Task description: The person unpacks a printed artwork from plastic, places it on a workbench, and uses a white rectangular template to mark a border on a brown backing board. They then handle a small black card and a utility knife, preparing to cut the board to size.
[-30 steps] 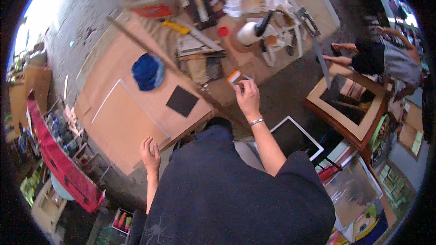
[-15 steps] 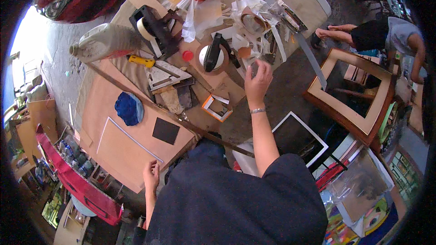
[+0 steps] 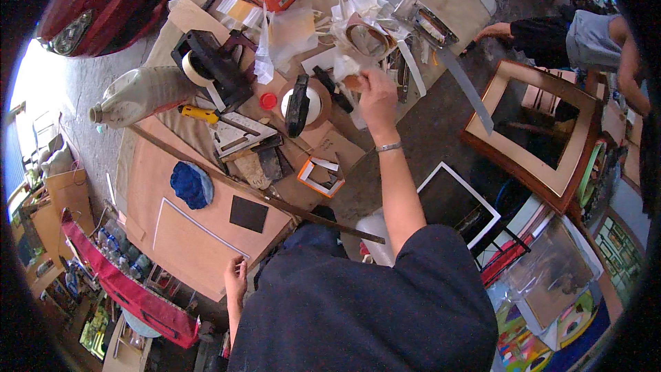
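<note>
My right hand [image 3: 379, 100] reaches over the cluttered table, its bent fingers slightly blurred beside a small brown piece [image 3: 352, 83] and crumpled white scraps [image 3: 348, 66]. Whether it grips anything cannot be made out. Just beyond lies a roll of brownish tape [image 3: 370, 40]. To its left, a black-handled tool [image 3: 297, 107] rests over a wide tape roll [image 3: 322, 103]. My left hand [image 3: 235, 277] is low at the near edge of the tan board [image 3: 148, 224], fingers loosely bent and apart, with nothing visible in them. A thin white strip frame [image 3: 200, 227] lies on that board, its corner close to these fingers.
On the board are a blue cloth cap [image 3: 191, 184] and a dark square [image 3: 248, 214]. A black tape dispenser [image 3: 213, 72], yellow-handled cutter [image 3: 198, 113] and plastic jug [image 3: 141, 94] sit farther left. A long metal ruler [image 3: 465, 86] juts toward a wooden frame [image 3: 582, 141]; another person [image 3: 599, 41] is beyond.
My right hand has moved forward and slightly left, down to the scraps. My left hand has shifted slightly right and nearer me in the picture. The whole view has shifted a little.
</note>
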{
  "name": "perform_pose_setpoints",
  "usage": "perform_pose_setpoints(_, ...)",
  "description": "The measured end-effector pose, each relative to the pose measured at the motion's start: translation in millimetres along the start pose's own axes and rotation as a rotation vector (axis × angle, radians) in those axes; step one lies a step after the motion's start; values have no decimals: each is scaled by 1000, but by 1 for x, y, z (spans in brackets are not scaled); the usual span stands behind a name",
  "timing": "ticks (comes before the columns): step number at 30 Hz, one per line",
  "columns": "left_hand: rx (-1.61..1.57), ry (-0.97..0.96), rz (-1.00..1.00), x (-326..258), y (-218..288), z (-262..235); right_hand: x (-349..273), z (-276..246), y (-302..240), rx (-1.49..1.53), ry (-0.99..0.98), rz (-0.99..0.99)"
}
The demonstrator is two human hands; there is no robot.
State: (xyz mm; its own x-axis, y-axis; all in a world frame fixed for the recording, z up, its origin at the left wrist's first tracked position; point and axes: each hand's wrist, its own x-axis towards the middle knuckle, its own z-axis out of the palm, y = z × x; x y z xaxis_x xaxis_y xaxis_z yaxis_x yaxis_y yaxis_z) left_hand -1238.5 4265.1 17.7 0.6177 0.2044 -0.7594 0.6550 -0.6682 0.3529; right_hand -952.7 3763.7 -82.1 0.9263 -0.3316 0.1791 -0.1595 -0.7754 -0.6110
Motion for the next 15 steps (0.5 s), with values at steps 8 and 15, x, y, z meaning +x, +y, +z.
perform_pose_setpoints(8, -7, -6, -58, 2, 3, 1, 72, -39, 3, 314, 280, 198)
perform_pose_setpoints(15, -60, 1, -67, 6, 3, 1, 119, -53, 1, 585, 344, 325)
